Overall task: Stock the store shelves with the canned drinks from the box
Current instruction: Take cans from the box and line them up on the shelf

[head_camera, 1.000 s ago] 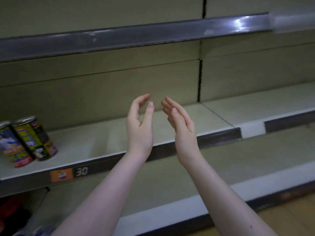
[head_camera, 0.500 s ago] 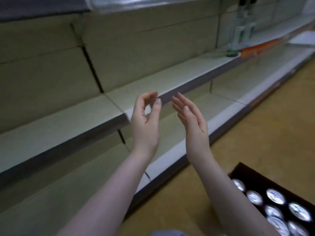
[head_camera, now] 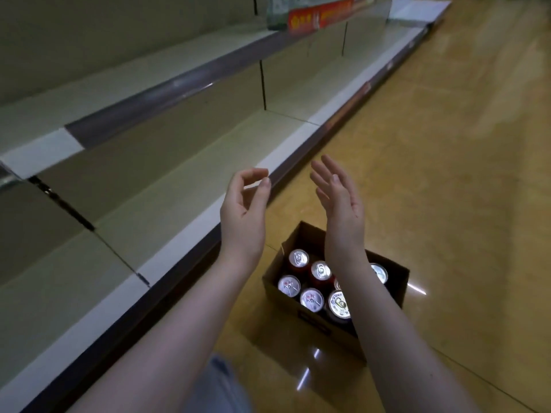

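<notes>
View swung down to box (head_camera: 398, 281) of cans (head_camera: 312, 299) | left hand (head_camera: 243, 213) grip loosely curled, empty | right hand (head_camera: 343, 204) grip spread, empty

Dim, greenish light all over. Light from above blows the can tops (head_camera: 312, 299) white just below the right grip (head_camera: 343, 204), and short bright streaks glint on the glossy floor (head_camera: 447, 174) around the box (head_camera: 313, 326). Left of the left grip (head_camera: 243, 213) the shelves (head_camera: 179, 180) bow and smear toward the frame edge; far beyond both, everything goes soft.
</notes>
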Action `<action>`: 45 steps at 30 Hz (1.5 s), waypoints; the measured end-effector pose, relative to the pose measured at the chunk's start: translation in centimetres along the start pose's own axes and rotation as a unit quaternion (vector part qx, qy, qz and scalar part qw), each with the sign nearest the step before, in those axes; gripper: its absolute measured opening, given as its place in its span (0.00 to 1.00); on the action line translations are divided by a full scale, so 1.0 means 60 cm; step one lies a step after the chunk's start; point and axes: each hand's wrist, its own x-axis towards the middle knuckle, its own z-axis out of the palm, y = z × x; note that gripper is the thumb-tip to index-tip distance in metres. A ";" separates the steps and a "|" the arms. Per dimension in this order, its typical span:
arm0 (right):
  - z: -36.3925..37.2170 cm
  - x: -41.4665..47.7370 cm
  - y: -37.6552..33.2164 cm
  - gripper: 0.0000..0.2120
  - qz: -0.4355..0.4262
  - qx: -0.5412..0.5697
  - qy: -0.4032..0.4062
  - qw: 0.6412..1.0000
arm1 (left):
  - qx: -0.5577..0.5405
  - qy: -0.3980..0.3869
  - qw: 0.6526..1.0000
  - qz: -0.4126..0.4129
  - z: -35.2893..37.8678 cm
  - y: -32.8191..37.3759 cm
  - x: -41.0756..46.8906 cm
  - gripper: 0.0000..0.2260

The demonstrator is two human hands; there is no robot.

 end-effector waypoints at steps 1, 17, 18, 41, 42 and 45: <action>-0.011 -0.004 0.008 0.14 -0.001 -0.006 0.011 1.000 | 0.000 -0.002 1.000 -0.002 0.007 -0.004 -0.001 0.06; -0.168 -0.028 0.155 0.13 0.066 -0.118 0.163 0.977 | -0.058 -0.161 0.982 -0.086 0.150 -0.168 -0.011 0.08; -0.175 -0.027 0.168 0.12 0.076 -0.135 0.165 0.974 | -0.066 -0.156 0.980 -0.102 0.156 -0.184 -0.012 0.08; -0.239 0.026 0.345 0.32 0.308 -0.605 0.076 0.730 | -0.038 -0.140 0.964 -0.225 0.146 -0.319 -0.052 0.08; -0.238 0.027 0.347 0.32 0.308 -0.616 0.073 0.721 | -0.038 -0.141 0.962 -0.231 0.145 -0.319 -0.052 0.08; -0.241 0.029 0.350 0.31 0.302 -0.625 0.077 0.716 | -0.038 -0.153 0.958 -0.239 0.145 -0.316 -0.054 0.07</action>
